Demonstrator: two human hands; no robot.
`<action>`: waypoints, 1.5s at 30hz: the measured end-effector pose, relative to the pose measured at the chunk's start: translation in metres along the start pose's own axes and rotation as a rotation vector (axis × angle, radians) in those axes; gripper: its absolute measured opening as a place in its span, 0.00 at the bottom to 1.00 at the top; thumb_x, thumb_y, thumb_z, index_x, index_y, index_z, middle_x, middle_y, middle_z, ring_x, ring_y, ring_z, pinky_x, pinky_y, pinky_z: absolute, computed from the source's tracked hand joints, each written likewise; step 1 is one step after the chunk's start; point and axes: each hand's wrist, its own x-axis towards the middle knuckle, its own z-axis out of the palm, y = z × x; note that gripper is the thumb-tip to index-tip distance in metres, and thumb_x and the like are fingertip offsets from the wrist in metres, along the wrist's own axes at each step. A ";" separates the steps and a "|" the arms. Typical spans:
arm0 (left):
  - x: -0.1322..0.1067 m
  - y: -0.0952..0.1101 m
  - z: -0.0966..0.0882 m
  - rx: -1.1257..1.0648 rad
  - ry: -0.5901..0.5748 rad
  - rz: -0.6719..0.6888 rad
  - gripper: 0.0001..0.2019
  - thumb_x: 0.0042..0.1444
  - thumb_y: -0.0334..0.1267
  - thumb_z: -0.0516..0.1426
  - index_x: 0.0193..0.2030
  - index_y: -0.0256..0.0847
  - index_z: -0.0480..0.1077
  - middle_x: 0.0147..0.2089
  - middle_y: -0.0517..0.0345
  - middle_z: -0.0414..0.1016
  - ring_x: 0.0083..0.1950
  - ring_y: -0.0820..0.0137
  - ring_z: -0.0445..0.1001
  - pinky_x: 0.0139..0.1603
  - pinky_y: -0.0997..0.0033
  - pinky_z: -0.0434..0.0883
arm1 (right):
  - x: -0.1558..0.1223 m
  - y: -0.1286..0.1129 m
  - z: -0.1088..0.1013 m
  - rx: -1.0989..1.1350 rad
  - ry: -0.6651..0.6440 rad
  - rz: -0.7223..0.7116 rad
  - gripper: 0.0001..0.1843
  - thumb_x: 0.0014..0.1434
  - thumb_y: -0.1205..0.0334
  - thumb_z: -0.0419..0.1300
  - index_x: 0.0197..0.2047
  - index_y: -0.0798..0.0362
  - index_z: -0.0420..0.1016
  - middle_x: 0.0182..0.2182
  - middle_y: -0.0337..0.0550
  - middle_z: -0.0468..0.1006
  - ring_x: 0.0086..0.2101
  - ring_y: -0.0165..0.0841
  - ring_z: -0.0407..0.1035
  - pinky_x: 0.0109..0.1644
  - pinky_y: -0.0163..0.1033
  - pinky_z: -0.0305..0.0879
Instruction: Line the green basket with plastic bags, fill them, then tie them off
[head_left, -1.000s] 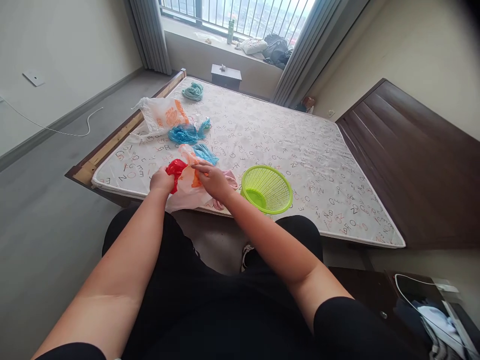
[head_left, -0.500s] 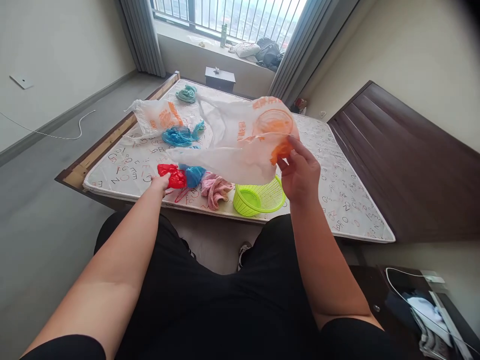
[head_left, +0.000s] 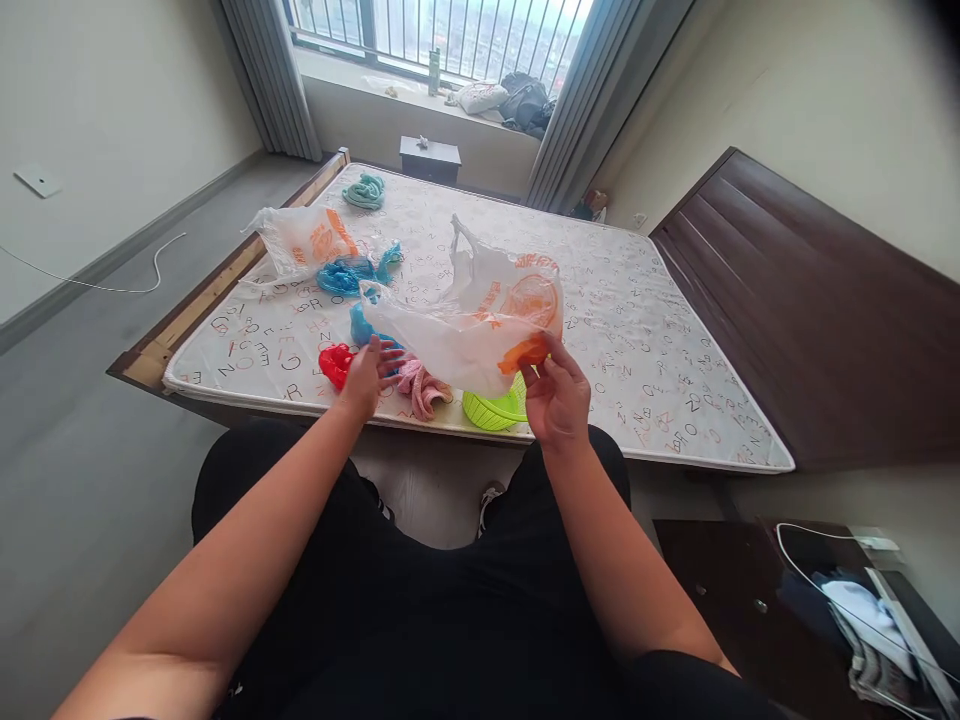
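Observation:
My right hand [head_left: 559, 390] pinches the orange-printed end of a thin white plastic bag [head_left: 457, 350], which spreads out to the left above the mattress. With fingers apart and nothing in it, my left hand [head_left: 367, 380] hovers near the bag's left side. Just left of that hand lies a crumpled red plastic bag [head_left: 335, 366]. A blue plastic bag [head_left: 365, 325] sits behind the fingers, partly covered. To their right rests a pink cloth [head_left: 424, 388]. The white bag hides part of a lime-green plastic basket [head_left: 491, 410] at the mattress's front edge.
On the mattress [head_left: 660, 340] farther back are another white plastic bag [head_left: 300, 240], a crumpled blue bag [head_left: 349, 275] and a rolled teal cloth [head_left: 365, 191]. A dark headboard [head_left: 810, 310] rises at the right. Folded clothes [head_left: 862, 610] lie on a dark cabinet at lower right.
My left hand has left the red bag and moved right, opening toward the white bag. My right hand has come lower and leftward with the white bag still in its pinch.

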 end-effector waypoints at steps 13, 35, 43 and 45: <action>-0.023 0.010 0.028 -0.450 0.005 0.134 0.31 0.51 0.37 0.68 0.64 0.44 0.73 0.59 0.48 0.81 0.66 0.51 0.75 0.64 0.51 0.76 | -0.050 0.033 -0.034 -0.285 -0.063 0.249 0.25 0.63 0.38 0.61 0.29 0.52 0.76 0.38 0.48 0.82 0.39 0.39 0.79 0.40 0.43 0.79; -0.035 -0.010 0.030 -0.008 -0.490 -0.094 0.35 0.41 0.45 0.77 0.57 0.41 0.76 0.52 0.44 0.84 0.50 0.50 0.83 0.45 0.55 0.82 | 0.036 0.028 -0.047 -0.339 0.022 0.020 0.30 0.56 0.46 0.71 0.56 0.55 0.77 0.54 0.56 0.83 0.51 0.45 0.80 0.55 0.53 0.79; -0.015 0.022 0.053 -0.093 -0.157 0.154 0.25 0.53 0.42 0.68 0.57 0.41 0.73 0.59 0.46 0.79 0.59 0.58 0.78 0.55 0.60 0.79 | 0.063 -0.004 -0.082 -0.570 0.248 -0.258 0.31 0.57 0.44 0.70 0.55 0.58 0.77 0.50 0.57 0.83 0.50 0.46 0.79 0.57 0.56 0.77; -0.016 0.035 0.064 -0.089 -0.208 0.212 0.31 0.56 0.42 0.67 0.66 0.44 0.68 0.65 0.45 0.73 0.65 0.56 0.75 0.59 0.58 0.77 | 0.069 -0.012 -0.088 -0.574 0.284 -0.349 0.30 0.58 0.44 0.69 0.55 0.58 0.77 0.52 0.57 0.82 0.52 0.46 0.79 0.60 0.57 0.75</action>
